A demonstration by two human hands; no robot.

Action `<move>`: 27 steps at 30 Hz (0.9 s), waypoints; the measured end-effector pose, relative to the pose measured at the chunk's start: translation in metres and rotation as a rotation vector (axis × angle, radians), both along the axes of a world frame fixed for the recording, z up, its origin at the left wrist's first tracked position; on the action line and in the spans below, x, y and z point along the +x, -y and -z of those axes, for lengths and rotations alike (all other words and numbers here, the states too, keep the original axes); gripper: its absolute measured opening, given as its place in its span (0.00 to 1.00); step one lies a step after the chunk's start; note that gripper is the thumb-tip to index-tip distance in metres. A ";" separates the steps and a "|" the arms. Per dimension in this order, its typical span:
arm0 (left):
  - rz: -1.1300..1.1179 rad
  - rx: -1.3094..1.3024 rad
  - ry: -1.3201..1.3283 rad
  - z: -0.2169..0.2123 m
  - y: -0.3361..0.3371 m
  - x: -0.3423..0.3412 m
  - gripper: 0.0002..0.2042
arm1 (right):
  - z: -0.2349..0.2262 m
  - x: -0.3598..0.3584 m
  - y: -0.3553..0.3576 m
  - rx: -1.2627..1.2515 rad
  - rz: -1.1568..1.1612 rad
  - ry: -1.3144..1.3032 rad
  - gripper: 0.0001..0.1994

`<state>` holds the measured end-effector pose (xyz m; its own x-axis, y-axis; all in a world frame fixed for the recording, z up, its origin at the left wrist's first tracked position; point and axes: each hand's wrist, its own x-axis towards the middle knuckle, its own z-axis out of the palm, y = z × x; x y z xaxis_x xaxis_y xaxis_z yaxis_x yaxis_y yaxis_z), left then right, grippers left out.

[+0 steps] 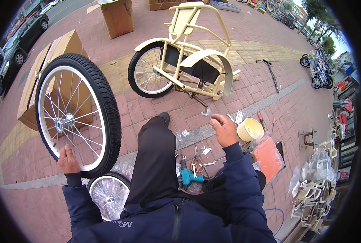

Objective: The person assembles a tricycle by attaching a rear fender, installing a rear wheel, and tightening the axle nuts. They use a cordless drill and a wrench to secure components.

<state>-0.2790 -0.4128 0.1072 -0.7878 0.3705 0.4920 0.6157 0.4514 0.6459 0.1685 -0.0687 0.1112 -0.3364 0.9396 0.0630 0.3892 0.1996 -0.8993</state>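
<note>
A spoked bicycle wheel (100, 87) with a black knobbly tyre and white rim stands tilted at the left. My left hand (68, 160) is closed on its lower rim by the spokes. My right hand (224, 129) hovers over the paving, thumb and fingers pinched together; whatever is in them, if anything, is too small to make out. Beyond my knee is a cream tricycle frame (188, 67) with a wheel fitted at its left and a curved mudguard at its right. Below the held wheel lies a second wheel (109, 198), partly covered in clear plastic.
Between my legs lie a teal power drill (187, 174), orange-handled scissors (197, 164) and a spanner (211, 164). A cream basket (250, 129) and an orange wrapped panel (268, 158) are at the right. Cardboard boxes (73, 46) stand behind the wheel; a pump (270, 75) lies farther off.
</note>
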 end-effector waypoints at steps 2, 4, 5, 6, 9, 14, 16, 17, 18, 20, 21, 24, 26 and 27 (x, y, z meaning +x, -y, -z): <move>0.211 0.124 -0.042 -0.060 -0.048 0.011 0.14 | -0.045 0.003 0.013 0.183 0.173 -0.228 0.11; 0.405 0.183 -0.134 -0.114 -0.096 0.035 0.13 | -0.087 0.012 0.031 0.623 0.282 -0.328 0.11; 0.471 0.173 -0.152 -0.135 -0.119 0.051 0.12 | -0.105 0.019 0.043 0.755 0.290 -0.336 0.11; 0.531 0.151 -0.181 -0.151 -0.141 0.069 0.11 | -0.121 0.023 0.056 0.880 0.312 -0.341 0.11; 0.743 0.069 -0.377 -0.168 -0.202 0.129 0.12 | -0.143 0.025 0.080 0.928 0.182 -0.267 0.17; 1.053 -0.271 -0.602 -0.118 -0.274 0.222 0.08 | -0.092 0.020 0.080 0.362 0.262 -0.162 0.34; 1.214 -0.403 -0.711 -0.086 -0.294 0.246 0.08 | -0.051 0.025 0.067 0.059 0.264 -0.080 0.38; 1.278 -0.434 -0.731 -0.068 -0.300 0.257 0.08 | -0.029 0.030 0.062 -0.056 0.311 -0.023 0.38; 1.347 -0.442 -0.728 -0.051 -0.306 0.265 0.08 | -0.006 0.033 0.059 -0.161 0.349 0.004 0.38; 1.410 -0.430 -0.779 -0.019 -0.312 0.274 0.07 | 0.038 0.028 0.052 -0.011 0.504 0.208 0.36; 1.428 -0.462 -0.789 -0.006 -0.312 0.277 0.07 | 0.054 0.030 0.048 -0.324 0.514 -0.069 0.29; 1.473 -0.489 -0.827 0.013 -0.313 0.284 0.06 | 0.084 0.029 0.041 -0.705 0.564 -0.644 0.19; 1.487 -0.486 -0.861 0.002 -0.311 0.286 0.06 | 0.094 0.020 0.033 -0.722 0.679 -0.678 0.18; 1.500 -0.462 -0.841 -0.009 -0.309 0.289 0.06 | 0.096 0.016 0.028 -0.694 0.668 -0.676 0.18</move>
<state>0.0098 -0.1042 0.1165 0.7080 0.6764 0.2031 0.6955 -0.7177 -0.0342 0.1848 -0.0971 0.0150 0.1417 0.8200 -0.5546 -0.3665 -0.4770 -0.7989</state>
